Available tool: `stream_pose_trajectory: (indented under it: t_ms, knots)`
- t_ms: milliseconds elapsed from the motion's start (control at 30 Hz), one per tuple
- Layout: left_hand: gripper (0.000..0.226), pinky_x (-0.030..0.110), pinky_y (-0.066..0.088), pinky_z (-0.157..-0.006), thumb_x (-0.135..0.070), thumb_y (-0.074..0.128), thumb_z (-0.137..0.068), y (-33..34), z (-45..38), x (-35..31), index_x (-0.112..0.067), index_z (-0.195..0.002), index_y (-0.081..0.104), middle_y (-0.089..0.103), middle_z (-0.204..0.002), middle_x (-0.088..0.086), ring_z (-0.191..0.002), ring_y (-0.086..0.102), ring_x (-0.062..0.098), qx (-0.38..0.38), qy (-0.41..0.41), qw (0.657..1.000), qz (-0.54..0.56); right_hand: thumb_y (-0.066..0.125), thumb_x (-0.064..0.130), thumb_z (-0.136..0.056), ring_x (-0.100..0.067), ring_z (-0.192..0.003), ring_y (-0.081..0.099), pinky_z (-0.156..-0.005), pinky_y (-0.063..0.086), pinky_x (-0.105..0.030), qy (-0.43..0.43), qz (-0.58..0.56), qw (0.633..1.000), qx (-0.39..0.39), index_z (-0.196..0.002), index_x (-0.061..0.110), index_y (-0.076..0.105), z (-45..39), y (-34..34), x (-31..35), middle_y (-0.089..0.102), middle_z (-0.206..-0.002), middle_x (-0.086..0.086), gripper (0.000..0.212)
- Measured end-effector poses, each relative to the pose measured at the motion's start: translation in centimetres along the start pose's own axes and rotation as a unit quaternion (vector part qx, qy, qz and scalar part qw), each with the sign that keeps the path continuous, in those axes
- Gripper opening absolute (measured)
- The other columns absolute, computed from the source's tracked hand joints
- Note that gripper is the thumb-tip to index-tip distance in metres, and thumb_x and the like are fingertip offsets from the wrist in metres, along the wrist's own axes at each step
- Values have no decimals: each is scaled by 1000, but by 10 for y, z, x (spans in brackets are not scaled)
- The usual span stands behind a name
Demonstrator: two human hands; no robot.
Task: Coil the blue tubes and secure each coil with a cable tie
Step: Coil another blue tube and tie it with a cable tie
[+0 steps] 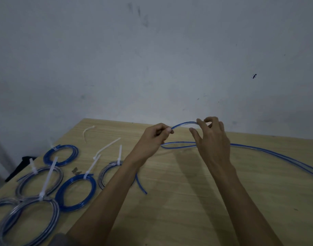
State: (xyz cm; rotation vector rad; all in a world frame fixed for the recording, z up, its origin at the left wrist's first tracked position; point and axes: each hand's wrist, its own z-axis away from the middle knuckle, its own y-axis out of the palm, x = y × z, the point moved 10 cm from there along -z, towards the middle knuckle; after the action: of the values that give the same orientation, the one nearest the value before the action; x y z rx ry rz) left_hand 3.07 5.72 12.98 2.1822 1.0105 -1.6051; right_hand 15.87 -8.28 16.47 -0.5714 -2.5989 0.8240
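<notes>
Left hand (154,137) pinches the thin blue flexible plastic tube (183,123) between thumb and curled fingers, holding the start of a loop raised over the far edge of the light wooden surface (196,192). Right hand (212,139) has thumb and forefinger closed lightly on the top of the arc, other fingers spread loose. The rest of the tube runs under the right hand and trails off right along the surface, two strands side by side. Risks, as I judge them: the tube looks springy, so a light right-hand pinch may let the arc pop open and lose the turn; the long tail could drag, twist or kink as it feeds in, giving uneven turns; the two trailing strands could cross and tangle. The loose white nylon cable ties (107,148) lie well to the left, so reaching for one means holding the coil one-handed, when it is likeliest to unwind. The finished tied coils (76,192) sit near the left forearm and could get swept.
</notes>
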Motion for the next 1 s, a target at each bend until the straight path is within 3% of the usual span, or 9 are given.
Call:
stream_pose_trajectory:
  t_ms: [133,233,400,500,600,700,800,900,1000]
  knots:
    - [21,25,42,-69,-24,54,-103,10,0,-2,-16,-92,69,49,-65,-10,-66,46,8,13,-8,1000,-2,68,24,-95,-27,-97,57,-56,50,-34,-75,2,994,-78,-129,11,64,7,-14,29,61,-115,-10,36]
    - [23,24,43,-69,-25,53,-103,11,2,-9,-11,-96,70,49,-68,-4,-66,47,9,8,-8,1000,25,68,15,-95,-28,-81,60,-52,47,-33,-90,-18,992,-82,-118,7,69,10,-10,38,63,-95,-10,24]
    - [38,25,47,-79,-34,44,-106,16,5,0,-11,-99,72,57,-72,-2,-73,54,10,22,-28,998,42,63,16,-97,-23,-68,64,-63,49,-35,42,-197,979,-22,-101,11,73,7,3,10,67,-74,-3,12]
    - [39,34,49,-91,-31,41,-107,23,4,13,-13,-94,73,58,-74,-2,-77,57,12,33,-46,997,58,61,19,-97,-18,-63,68,-64,56,-35,171,-316,931,54,-93,15,70,10,23,-5,69,-68,1,11]
    - [37,35,49,-94,-26,40,-108,26,5,16,-13,-92,70,61,-78,-1,-82,59,13,37,-50,995,74,62,12,-96,-13,-58,70,-65,61,-36,269,-430,857,98,-94,8,67,18,39,-9,70,-69,-7,7]
    - [27,35,48,-95,-13,43,-105,29,4,16,-14,-97,69,65,-90,0,-90,59,11,40,-49,995,71,63,4,-94,-14,-55,68,-60,59,-28,355,-523,765,122,-98,2,64,30,54,-8,69,-71,-14,4]
    - [23,37,49,-98,-7,48,-100,31,4,14,-12,-108,69,70,-102,0,-98,63,14,43,-45,997,55,62,3,-94,-16,-56,69,-57,57,-24,407,-566,703,143,-99,1,62,40,66,-6,72,-74,-16,5]
    - [21,36,53,-99,-15,57,-99,33,5,11,-14,-115,70,73,-110,0,-106,67,16,60,-25,997,35,62,1,-93,-18,-63,72,-59,58,-23,437,-594,659,148,-101,-5,63,45,73,-7,75,-80,-17,10]
    - [20,36,54,-96,-22,60,-99,33,4,7,-15,-114,71,71,-110,1,-105,67,16,51,13,999,-5,68,4,-90,-14,-61,69,-59,56,-22,437,-599,652,158,-95,-1,65,47,74,-5,74,-75,-11,7]
